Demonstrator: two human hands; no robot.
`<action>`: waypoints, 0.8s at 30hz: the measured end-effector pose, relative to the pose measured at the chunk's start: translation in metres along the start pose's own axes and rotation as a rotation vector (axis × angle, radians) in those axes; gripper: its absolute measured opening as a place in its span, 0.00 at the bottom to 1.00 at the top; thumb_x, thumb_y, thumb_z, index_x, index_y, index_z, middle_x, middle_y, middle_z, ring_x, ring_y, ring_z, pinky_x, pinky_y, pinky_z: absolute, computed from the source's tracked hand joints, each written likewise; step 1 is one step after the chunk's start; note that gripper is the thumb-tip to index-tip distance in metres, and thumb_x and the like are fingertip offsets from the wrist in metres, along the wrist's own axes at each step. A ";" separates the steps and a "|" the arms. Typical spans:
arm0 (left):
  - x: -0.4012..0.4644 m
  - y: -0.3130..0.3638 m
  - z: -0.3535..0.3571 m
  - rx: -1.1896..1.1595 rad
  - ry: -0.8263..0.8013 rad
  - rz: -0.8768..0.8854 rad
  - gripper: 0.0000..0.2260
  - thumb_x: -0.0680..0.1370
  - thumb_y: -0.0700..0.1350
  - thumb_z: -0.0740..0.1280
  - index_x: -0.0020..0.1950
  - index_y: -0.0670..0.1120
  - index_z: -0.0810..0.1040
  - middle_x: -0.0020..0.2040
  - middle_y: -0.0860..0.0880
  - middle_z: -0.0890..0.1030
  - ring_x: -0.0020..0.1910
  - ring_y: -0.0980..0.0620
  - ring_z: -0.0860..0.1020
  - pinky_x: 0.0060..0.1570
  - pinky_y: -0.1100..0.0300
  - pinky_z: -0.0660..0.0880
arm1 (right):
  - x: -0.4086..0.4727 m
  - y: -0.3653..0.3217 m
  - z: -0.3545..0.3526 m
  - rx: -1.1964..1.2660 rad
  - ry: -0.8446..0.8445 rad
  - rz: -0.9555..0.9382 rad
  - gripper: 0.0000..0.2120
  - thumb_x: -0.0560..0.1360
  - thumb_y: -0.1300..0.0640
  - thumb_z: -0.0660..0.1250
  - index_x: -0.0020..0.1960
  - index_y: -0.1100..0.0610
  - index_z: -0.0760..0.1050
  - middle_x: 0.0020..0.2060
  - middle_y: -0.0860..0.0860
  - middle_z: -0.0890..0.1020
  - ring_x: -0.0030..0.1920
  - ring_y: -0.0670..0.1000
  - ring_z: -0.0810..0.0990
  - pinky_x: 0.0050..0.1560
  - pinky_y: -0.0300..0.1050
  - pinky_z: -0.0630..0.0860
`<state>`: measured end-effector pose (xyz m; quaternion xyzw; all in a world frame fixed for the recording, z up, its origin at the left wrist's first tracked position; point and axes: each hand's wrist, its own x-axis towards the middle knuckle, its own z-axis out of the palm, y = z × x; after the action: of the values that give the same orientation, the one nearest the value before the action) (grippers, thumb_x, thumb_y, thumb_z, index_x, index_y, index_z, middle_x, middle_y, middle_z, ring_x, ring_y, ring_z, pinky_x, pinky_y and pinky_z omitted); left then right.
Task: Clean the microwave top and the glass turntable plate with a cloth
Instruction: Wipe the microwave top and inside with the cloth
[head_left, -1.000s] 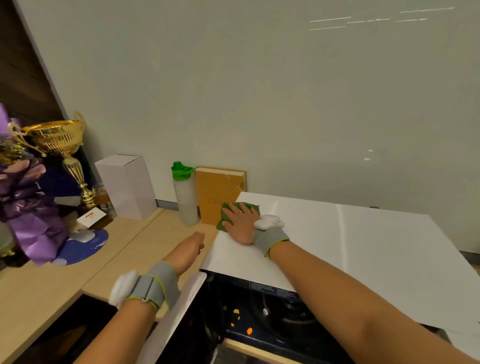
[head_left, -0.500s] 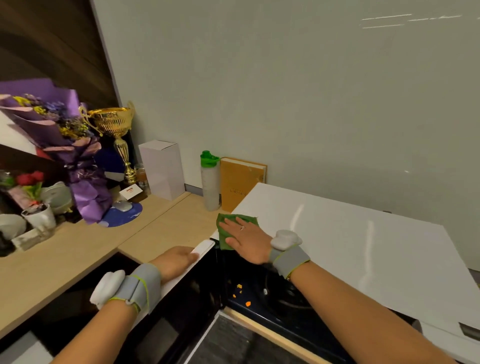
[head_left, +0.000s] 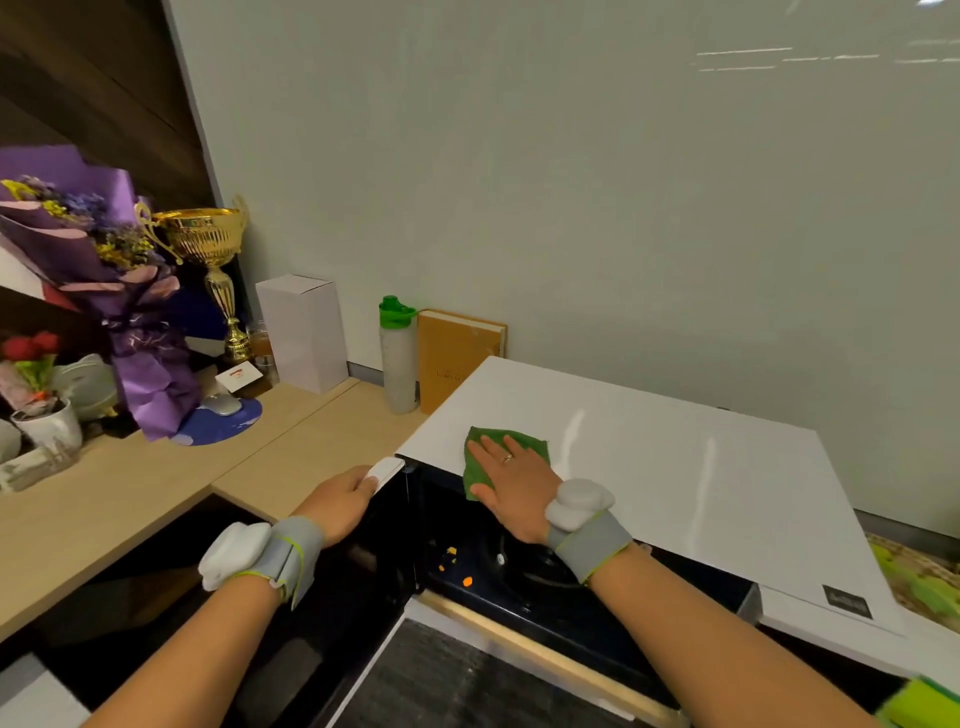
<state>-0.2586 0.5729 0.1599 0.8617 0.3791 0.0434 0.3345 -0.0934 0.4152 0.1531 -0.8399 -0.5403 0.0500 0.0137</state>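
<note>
1. Two hands busy; right hand (head_left: 511, 480) lay flat, fingers spread, pressing green cloth (head_left: 493, 457) at microwave top (head_left: 675, 478) front-left corner.
2. Left hand (head_left: 340, 501) fingers curled, gripping open door (head_left: 382, 473) top edge.

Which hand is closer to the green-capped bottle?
Right. The right hand presses the green cloth just in front of the bottle; the left hand holds the door edge, lower down.
</note>
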 end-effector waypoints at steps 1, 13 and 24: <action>0.000 0.000 0.000 0.004 -0.004 0.009 0.18 0.83 0.46 0.51 0.72 0.48 0.66 0.70 0.44 0.70 0.69 0.44 0.68 0.64 0.58 0.64 | 0.007 -0.008 0.001 -0.004 0.012 0.016 0.28 0.82 0.46 0.47 0.78 0.52 0.42 0.78 0.51 0.48 0.77 0.57 0.47 0.76 0.52 0.48; 0.005 -0.005 -0.004 0.062 -0.055 0.044 0.19 0.83 0.46 0.50 0.73 0.46 0.64 0.71 0.43 0.70 0.70 0.43 0.68 0.66 0.57 0.64 | 0.038 -0.038 -0.010 0.038 -0.028 -0.008 0.27 0.82 0.47 0.48 0.78 0.51 0.43 0.78 0.51 0.48 0.77 0.56 0.47 0.76 0.51 0.47; -0.001 -0.006 -0.003 0.182 -0.040 0.089 0.19 0.83 0.49 0.47 0.72 0.46 0.63 0.67 0.40 0.72 0.65 0.39 0.72 0.61 0.53 0.67 | -0.048 0.010 -0.002 0.019 0.030 0.165 0.29 0.82 0.47 0.51 0.78 0.52 0.43 0.78 0.51 0.49 0.78 0.55 0.48 0.75 0.46 0.47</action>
<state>-0.2641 0.5769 0.1591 0.9053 0.3358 0.0063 0.2602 -0.1035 0.3678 0.1575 -0.8821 -0.4683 0.0435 0.0258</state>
